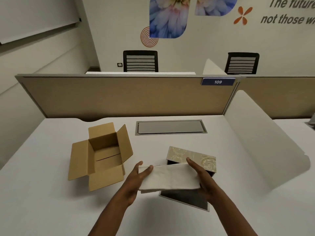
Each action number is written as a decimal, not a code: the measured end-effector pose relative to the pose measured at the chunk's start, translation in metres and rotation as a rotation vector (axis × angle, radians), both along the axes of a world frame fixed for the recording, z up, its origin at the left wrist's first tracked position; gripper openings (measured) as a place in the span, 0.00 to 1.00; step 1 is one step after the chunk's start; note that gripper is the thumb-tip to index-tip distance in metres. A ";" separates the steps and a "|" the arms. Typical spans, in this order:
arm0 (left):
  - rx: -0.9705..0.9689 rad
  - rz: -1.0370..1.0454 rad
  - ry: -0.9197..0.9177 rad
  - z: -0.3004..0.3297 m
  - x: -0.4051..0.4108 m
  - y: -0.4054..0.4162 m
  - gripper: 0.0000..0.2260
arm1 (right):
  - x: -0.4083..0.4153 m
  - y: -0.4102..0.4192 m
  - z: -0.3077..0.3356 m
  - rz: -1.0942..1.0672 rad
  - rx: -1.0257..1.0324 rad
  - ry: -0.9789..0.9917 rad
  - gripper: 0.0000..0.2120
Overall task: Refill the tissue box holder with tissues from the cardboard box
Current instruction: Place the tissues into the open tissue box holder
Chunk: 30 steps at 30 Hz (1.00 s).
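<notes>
Head view: left hand and right hand, fingers clamping the white tissue stack endwise over the open beige patterned holder; judged risk: loose sheets sag, snagging its rim.

I sat at a white desk with a grey cable hatch set into it. A tan partition carrying a blue "109" tag rose behind. Beyond stood two black chairs against a white wall with flower decals.
</notes>
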<state>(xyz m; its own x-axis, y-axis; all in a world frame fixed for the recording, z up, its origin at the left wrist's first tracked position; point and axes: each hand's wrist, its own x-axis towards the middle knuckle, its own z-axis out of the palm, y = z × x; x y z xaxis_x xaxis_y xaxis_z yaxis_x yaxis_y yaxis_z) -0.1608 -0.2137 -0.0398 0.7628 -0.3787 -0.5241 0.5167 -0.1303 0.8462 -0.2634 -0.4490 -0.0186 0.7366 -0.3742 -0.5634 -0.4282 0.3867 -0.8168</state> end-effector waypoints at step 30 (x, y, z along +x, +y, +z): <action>0.227 -0.311 0.024 -0.077 0.012 -0.117 0.20 | -0.037 -0.063 -0.117 -0.205 0.031 0.294 0.36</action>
